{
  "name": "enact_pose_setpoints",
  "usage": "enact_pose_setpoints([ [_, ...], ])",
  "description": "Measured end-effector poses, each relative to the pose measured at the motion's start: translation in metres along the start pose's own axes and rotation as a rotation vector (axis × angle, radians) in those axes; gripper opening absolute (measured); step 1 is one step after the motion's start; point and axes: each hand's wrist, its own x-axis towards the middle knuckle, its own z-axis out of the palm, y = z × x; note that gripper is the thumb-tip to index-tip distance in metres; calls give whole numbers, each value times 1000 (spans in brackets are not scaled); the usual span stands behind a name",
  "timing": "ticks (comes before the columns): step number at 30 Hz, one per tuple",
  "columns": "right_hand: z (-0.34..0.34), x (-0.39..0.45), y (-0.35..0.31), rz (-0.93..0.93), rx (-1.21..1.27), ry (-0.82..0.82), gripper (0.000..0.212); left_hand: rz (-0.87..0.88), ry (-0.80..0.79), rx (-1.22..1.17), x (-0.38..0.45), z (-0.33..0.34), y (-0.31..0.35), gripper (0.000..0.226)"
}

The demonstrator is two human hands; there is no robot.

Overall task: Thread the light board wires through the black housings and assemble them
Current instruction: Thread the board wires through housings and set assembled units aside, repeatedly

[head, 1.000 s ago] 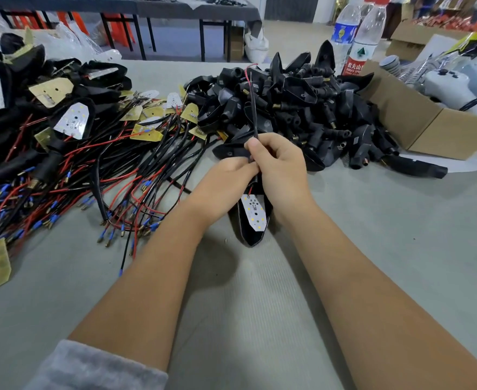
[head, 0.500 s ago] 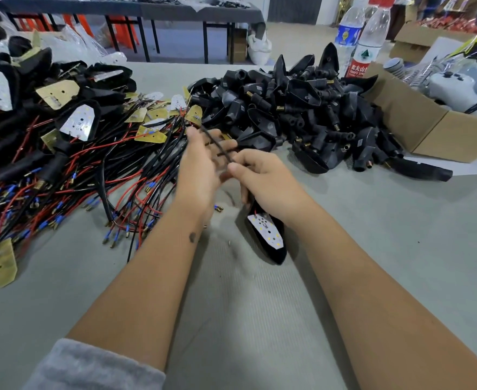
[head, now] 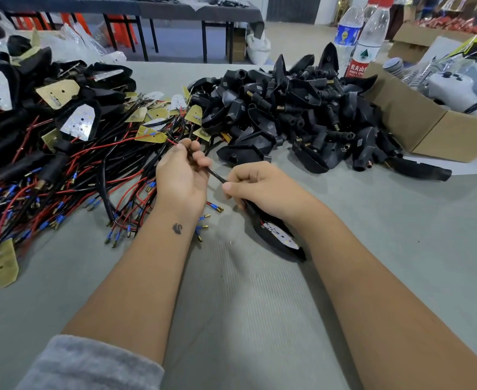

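Left hand [head: 181, 180] pulled wires [head: 216, 175] leftward, grip pinching; right hand [head: 262, 190] grips housing [head: 280, 240].

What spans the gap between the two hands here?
In the head view, a taut black wire runs from the left hand to the right hand; below it lies bare grey table.

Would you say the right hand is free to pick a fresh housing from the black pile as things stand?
Probably not yet. The right hand grips the housing with its light board, and pinches the wire that the left hand holds too. The pile itself lies open just beyond.
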Motion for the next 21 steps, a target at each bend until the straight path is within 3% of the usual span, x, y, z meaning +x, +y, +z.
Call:
enact_pose_setpoints([
  [8, -2, -2, 0, 23, 49, 58, 22, 55, -62, 351, -1, 0, -1, 27],
  [16, -25, 4, 12, 18, -118, 663, 22, 194, -317, 952, 0, -4, -10, 30],
  [21, -43, 3, 21, 38, -144, 906, 23, 329, -317, 1271, -1, -6, -23, 33],
])
